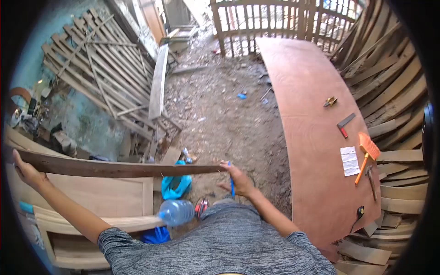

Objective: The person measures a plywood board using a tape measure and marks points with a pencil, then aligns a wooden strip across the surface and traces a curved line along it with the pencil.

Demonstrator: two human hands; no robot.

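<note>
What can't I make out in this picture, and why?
All in the head view:
White paper: any writing is too small to read.
Dark board: its left end, by the left hand, is lost at the dark rim.
Tape measure: markings too small.
Black-and-blue thing: cut off by the right rim.
Red-and-black thing: too small to identify.

Left hand (28, 171) cupped, right hand (241, 182) curled, well apart
</note>
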